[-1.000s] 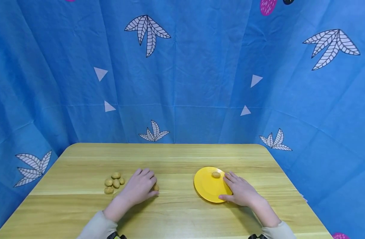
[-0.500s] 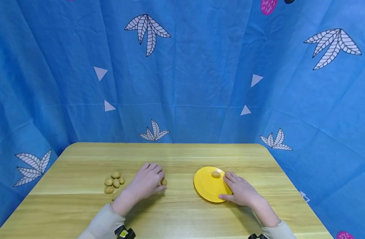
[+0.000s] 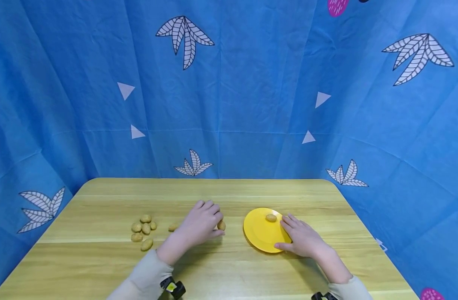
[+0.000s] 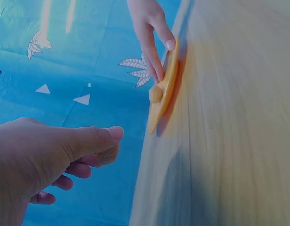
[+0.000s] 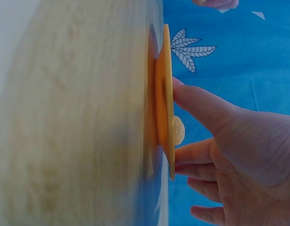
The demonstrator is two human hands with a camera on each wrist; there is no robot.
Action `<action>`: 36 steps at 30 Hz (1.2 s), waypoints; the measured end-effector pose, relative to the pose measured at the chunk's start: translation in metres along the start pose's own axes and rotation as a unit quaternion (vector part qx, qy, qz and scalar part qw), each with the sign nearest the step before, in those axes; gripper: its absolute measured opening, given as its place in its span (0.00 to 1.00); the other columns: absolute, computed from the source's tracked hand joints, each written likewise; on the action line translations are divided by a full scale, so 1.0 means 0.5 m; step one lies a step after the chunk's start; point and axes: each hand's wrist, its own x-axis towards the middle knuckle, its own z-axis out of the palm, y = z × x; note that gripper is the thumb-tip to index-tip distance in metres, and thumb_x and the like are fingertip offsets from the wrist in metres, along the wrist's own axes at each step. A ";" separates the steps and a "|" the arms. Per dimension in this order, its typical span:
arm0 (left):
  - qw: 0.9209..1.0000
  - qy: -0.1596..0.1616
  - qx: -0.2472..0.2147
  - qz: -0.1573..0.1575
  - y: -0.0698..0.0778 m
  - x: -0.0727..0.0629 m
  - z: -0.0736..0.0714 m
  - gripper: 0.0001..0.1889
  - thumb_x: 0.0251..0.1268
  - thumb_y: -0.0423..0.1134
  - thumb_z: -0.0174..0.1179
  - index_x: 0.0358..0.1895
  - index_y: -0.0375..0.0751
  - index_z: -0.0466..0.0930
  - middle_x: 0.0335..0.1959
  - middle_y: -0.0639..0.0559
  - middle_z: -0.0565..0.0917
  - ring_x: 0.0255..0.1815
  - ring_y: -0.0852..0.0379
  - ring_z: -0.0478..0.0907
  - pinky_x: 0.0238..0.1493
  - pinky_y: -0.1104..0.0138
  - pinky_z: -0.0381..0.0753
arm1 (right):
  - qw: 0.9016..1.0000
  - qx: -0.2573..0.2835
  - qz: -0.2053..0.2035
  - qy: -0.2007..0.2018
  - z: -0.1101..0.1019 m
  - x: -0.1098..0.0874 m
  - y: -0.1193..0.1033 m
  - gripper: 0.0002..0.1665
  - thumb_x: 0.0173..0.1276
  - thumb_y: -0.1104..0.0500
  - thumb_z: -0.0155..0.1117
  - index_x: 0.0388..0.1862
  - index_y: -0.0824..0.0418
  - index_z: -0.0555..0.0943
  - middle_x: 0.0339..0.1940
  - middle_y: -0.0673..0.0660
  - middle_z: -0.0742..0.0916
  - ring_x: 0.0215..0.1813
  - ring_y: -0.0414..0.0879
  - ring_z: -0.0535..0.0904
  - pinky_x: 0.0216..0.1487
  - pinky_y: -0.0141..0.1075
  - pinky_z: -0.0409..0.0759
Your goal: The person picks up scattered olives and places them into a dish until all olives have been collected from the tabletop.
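My left hand (image 3: 200, 223) pinches a small tan potato (image 3: 221, 225) between thumb and fingers, left of the yellow plate (image 3: 257, 233). In the left wrist view, this potato (image 4: 108, 154) pokes out beneath the thumb, partly hidden. My right hand (image 3: 305, 239) rests on the plate's right side with its fingers spread. The right wrist view has the thumb and fingertips touching the plate (image 5: 164, 94) along its upper face. One potato (image 3: 271, 218) lies on the plate toward its far edge, near the right fingertips.
Several more small potatoes (image 3: 146, 228) lie grouped on the left of the wooden table (image 3: 229, 275). A single one (image 3: 173, 227) lies apart, just behind the left wrist. A blue patterned curtain (image 3: 244, 83) hangs beyond the table's back and side edges.
My left hand has moved right toward the plate with the potato it holds, uncovering potatoes behind it. The right hand and plate have stayed in place.
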 end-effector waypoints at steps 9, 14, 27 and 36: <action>0.999 0.018 0.018 0.029 0.024 0.038 -0.003 0.19 0.51 0.64 0.67 0.31 0.54 0.78 0.34 0.59 0.76 0.40 0.57 0.70 0.44 0.64 0.67 | 1.000 -0.003 -0.002 0.004 -0.008 0.000 -0.003 0.50 0.62 0.35 0.64 0.69 0.71 0.67 0.74 0.67 0.68 0.76 0.65 0.58 0.72 0.59 0.59; 0.999 0.026 0.020 0.039 0.040 0.055 -0.001 0.20 0.51 0.64 0.67 0.33 0.53 0.81 0.36 0.59 0.77 0.40 0.57 0.69 0.42 0.64 0.67 | 1.000 -0.003 -0.001 0.001 -0.007 0.000 -0.004 0.50 0.62 0.35 0.64 0.69 0.71 0.67 0.74 0.67 0.68 0.77 0.64 0.58 0.72 0.59 0.59; 0.998 0.027 -0.010 0.047 0.076 0.100 0.006 0.20 0.53 0.64 0.65 0.36 0.54 0.81 0.37 0.60 0.78 0.41 0.59 0.70 0.42 0.66 0.66 | 1.000 -0.007 0.002 0.001 0.003 0.000 0.000 0.51 0.62 0.33 0.63 0.69 0.70 0.67 0.74 0.67 0.68 0.77 0.64 0.58 0.72 0.59 0.59; 0.999 -0.004 -0.041 0.024 0.100 0.132 0.008 0.17 0.55 0.64 0.64 0.35 0.57 0.80 0.39 0.62 0.78 0.45 0.60 0.70 0.45 0.66 0.67 | 1.000 -0.009 0.000 0.005 0.000 -0.003 -0.001 0.51 0.62 0.34 0.63 0.69 0.71 0.67 0.73 0.67 0.69 0.76 0.64 0.59 0.71 0.59 0.60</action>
